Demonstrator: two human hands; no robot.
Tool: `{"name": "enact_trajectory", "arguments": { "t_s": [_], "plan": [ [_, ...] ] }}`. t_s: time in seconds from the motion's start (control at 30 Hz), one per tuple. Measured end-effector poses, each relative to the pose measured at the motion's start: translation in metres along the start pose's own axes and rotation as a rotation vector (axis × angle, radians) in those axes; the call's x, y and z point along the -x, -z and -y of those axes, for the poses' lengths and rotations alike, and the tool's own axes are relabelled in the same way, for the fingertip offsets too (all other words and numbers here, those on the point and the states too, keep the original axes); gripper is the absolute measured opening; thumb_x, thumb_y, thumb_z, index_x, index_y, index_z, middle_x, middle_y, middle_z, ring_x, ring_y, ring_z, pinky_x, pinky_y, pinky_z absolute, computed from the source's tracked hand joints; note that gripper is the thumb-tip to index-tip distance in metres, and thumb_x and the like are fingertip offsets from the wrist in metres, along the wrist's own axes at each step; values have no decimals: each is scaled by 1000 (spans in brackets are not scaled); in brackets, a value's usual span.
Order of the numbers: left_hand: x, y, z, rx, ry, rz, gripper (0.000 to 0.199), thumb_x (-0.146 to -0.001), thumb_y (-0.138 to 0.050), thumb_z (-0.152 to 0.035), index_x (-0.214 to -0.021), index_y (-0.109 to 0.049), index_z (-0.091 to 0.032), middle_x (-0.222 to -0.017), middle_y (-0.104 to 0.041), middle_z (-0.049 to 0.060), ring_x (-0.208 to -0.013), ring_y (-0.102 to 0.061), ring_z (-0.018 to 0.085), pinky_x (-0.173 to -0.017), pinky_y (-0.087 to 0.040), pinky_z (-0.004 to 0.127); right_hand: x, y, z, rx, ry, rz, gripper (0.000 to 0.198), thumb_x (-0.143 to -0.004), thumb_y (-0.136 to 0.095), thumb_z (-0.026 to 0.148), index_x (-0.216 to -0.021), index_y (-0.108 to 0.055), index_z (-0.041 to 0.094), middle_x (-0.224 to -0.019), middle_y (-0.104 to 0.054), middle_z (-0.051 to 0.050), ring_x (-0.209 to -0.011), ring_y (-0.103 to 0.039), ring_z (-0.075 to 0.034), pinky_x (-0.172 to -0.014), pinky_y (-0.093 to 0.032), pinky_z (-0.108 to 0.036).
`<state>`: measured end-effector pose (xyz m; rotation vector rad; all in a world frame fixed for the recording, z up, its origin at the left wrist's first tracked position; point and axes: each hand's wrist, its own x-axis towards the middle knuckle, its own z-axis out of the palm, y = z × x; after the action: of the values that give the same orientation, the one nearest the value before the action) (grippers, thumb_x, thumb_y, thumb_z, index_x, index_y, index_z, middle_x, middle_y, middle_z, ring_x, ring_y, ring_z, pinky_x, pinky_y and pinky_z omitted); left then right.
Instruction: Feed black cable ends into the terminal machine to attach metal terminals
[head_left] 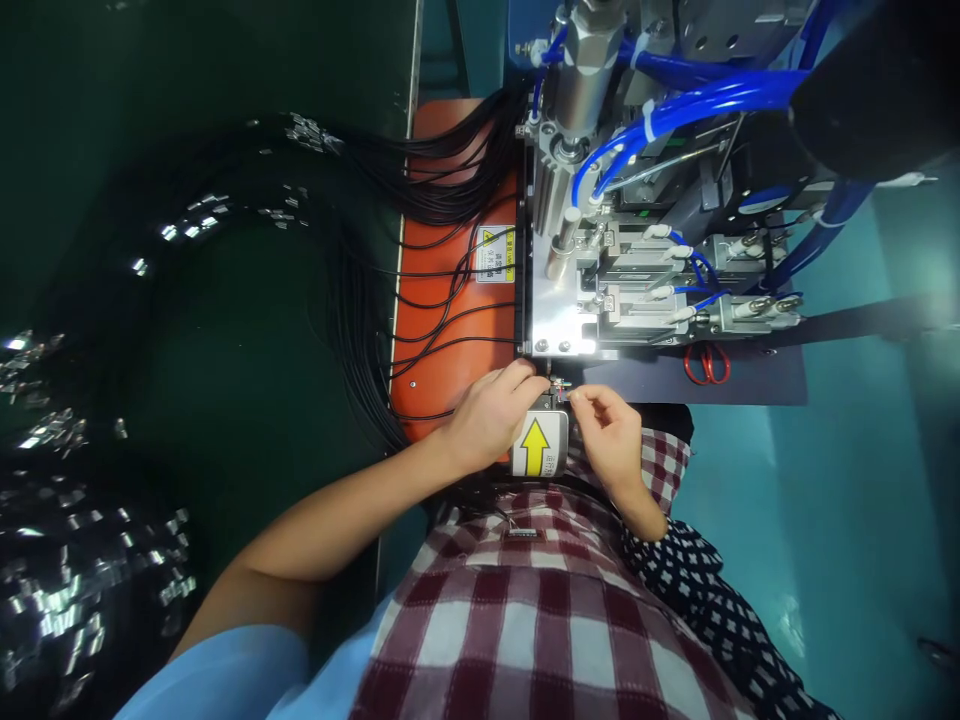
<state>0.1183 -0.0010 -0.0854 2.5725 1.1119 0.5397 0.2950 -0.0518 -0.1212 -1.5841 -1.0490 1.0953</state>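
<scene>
Just beyond the arrow label (535,447), the right hand (611,425) pinches fine wires (560,387), best kept steady. The left hand (491,415) curls alongside, its grip unclear.

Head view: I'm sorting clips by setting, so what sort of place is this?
Probably a factory workshop, judging by the metal machine, its blue tubes and the bundles of black cables.

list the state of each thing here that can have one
left hand: fingers curled, beside the fine wires
right hand: thumb and forefinger together at those wires
black cables: loosely bunched, draped over the orange cover
blue hoses: bundled with white ties
red loops: probably scissors handles, open or shut unclear
arrow label: pointing away from the person
</scene>
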Motion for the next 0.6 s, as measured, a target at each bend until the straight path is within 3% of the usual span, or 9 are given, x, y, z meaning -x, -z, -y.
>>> {"name": "enact_trajectory", "arguments": {
  "t_s": [0.17,0.37,0.6],
  "plan": [
    [1,0,0,34,23,-2,24,-95,-44,-16,-102,-67,-15,-90,-63,8,-80,-63,18,-71,-55,27,5,-4,15,-20,-70,45,21,-80,-70,39,-78,-69,18,-66,-63,0,-55,-51,-13,-52,-43,-26],
    [2,-3,1,76,19,-14,24,-95,-44,-15,-105,-66,-15,-94,-62,9,-84,-63,18,-72,-56,28,-2,3,33,426,181,-63,9,-81,-64,26,-74,-66,21,-68,-63,1,-59,-54,-13,-61,-43,-27],
    [2,-4,1,87,39,-12,23,-95,-46,-16,-106,-66,-15,-95,-62,8,-83,-63,18,-72,-56,28,-19,14,17,263,276,148,11,-88,-59,25,-79,-63,20,-76,-62,-1,-67,-54,-14,-67,-44,-28]
  ]
}}
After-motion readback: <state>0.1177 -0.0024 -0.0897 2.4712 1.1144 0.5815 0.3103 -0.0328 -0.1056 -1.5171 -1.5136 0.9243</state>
